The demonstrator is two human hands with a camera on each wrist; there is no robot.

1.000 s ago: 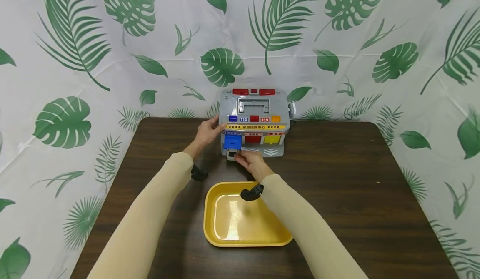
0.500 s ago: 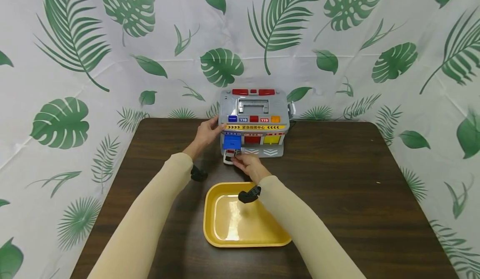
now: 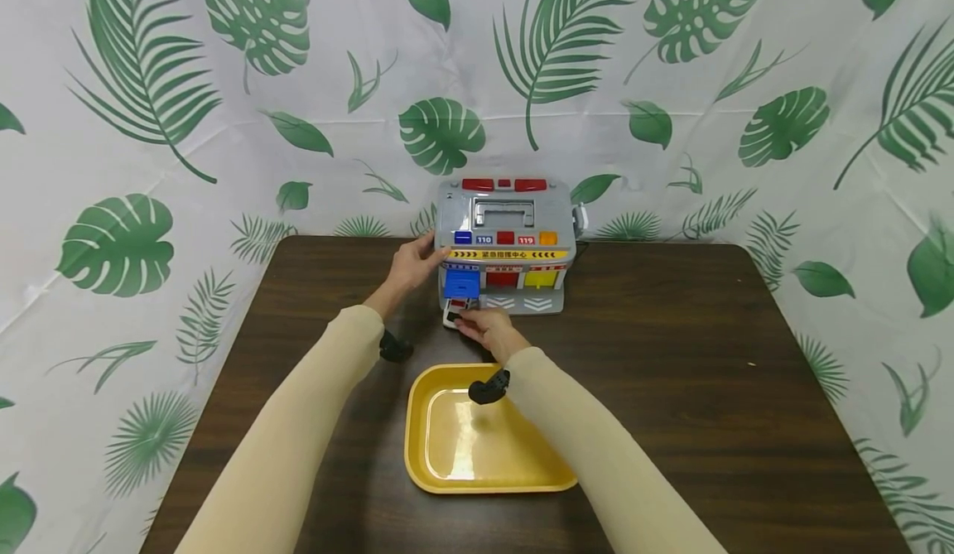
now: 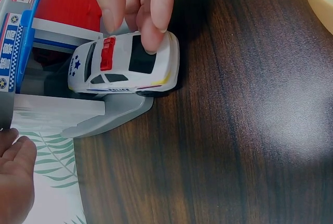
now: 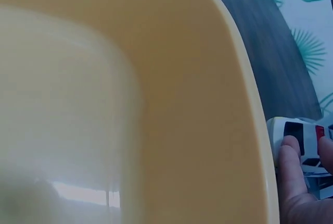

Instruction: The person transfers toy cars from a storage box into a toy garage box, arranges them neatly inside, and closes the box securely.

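Observation:
A white toy police car (image 4: pixel 125 65) with a red light bar pokes tail-first out of the left bay of a grey toy emergency station (image 3: pixel 507 206). Its front end is still inside the bay, under the raised blue door (image 3: pixel 461 284). My right hand (image 3: pixel 492 330) holds the car's rear from above, a fingertip on the black rear window. At the station's left side, my left hand (image 3: pixel 412 264) grips the upper corner, thumb on the front edge and fingers along the side wall.
A yellow tray (image 3: pixel 414 430) lies on the dark wooden table (image 3: pixel 708 388), in front of the station and under my right wrist. Red (image 3: pixel 502 277) and yellow (image 3: pixel 540 277) doors are down on the other bays. A leaf-patterned cloth (image 3: pixel 335 57) hangs behind the table.
The police car has slid out of the blue-door bay toward me, with my right hand moving along with it slightly left. My left hand has stayed on the station.

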